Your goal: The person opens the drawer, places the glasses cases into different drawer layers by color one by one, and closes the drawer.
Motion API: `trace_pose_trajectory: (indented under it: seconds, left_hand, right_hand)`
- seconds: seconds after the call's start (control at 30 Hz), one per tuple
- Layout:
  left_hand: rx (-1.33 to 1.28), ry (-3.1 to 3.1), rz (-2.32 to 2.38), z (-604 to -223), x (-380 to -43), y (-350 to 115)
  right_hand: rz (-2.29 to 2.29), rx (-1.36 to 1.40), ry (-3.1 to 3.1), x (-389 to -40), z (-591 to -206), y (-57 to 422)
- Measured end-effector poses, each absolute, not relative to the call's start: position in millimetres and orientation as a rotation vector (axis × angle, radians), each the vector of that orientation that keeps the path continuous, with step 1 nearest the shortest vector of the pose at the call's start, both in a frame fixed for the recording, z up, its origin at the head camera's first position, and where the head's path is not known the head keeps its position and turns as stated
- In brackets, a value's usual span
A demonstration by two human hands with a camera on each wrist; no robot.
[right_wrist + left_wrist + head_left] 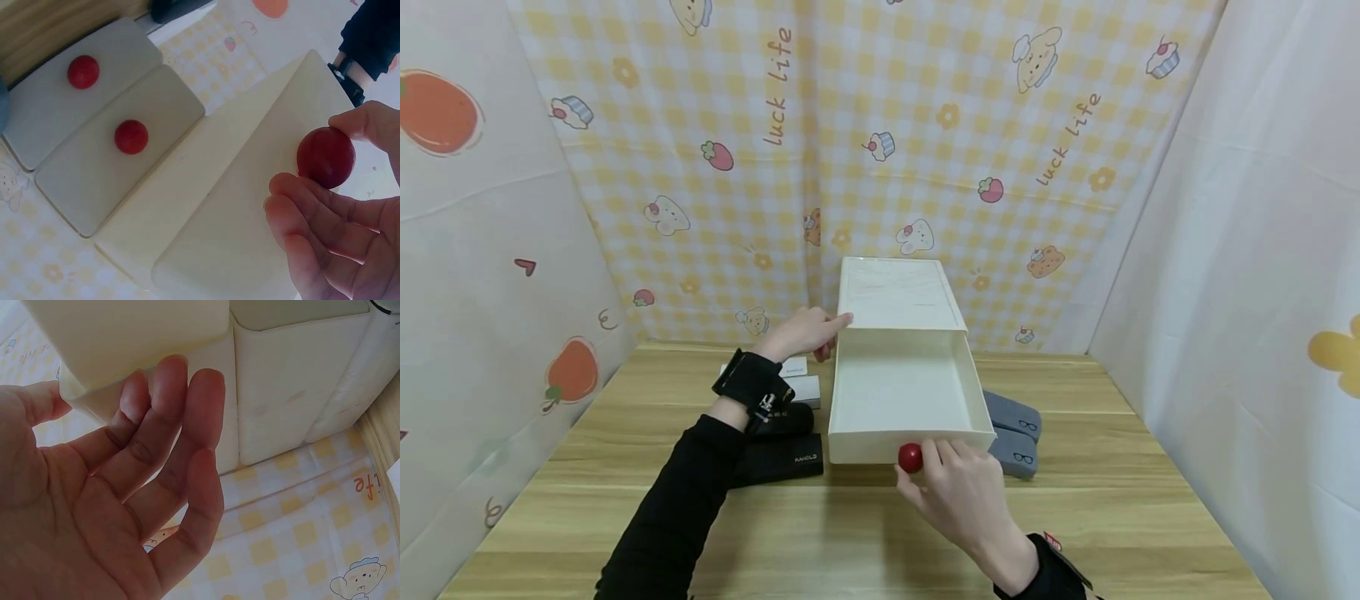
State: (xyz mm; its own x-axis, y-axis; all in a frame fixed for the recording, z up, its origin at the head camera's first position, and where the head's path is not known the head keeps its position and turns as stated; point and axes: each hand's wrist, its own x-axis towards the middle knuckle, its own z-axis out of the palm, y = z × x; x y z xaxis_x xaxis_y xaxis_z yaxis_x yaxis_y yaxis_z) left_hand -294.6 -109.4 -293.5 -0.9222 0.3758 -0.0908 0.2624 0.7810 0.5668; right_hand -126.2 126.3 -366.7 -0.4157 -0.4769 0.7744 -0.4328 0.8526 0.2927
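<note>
A white drawer cabinet (901, 293) stands at the back of the table, its top drawer (910, 392) pulled well out toward me and empty inside. My right hand (962, 492) pinches the round red knob (911, 457) on that drawer's front, between thumb and fingers. In the right wrist view, lower drawer fronts (150, 156) with red knobs (131, 137) sit pushed in. At the cabinet's upper left edge rests my left hand (802, 333), its fingers loosely bent and touching the side. The left wrist view shows those fingers (203, 406) against the white wall.
Left of the cabinet lie black glasses cases (782, 460) and small white boxes (805, 390). On its right are two grey glasses cases (1013, 417) with glasses icons. A wooden table (820, 542) carries everything, and a yellow checked curtain (880, 108) hangs behind.
</note>
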Motion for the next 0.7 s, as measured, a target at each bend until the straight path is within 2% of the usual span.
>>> trace_pose_trajectory:
  seconds: [0.43, 0.7]
  left_hand:
    - [0.48, 2.768, 0.849, -293.0, -293.2, -110.3]
    - [0.491, 2.767, 0.85, -293.6, -293.9, -109.5]
  right_hand:
    - [-0.052, 0.699, -2.048, -121.4, -373.4, 129.8]
    - [0.164, 0.852, -2.09, -131.2, -330.8, 160.8]
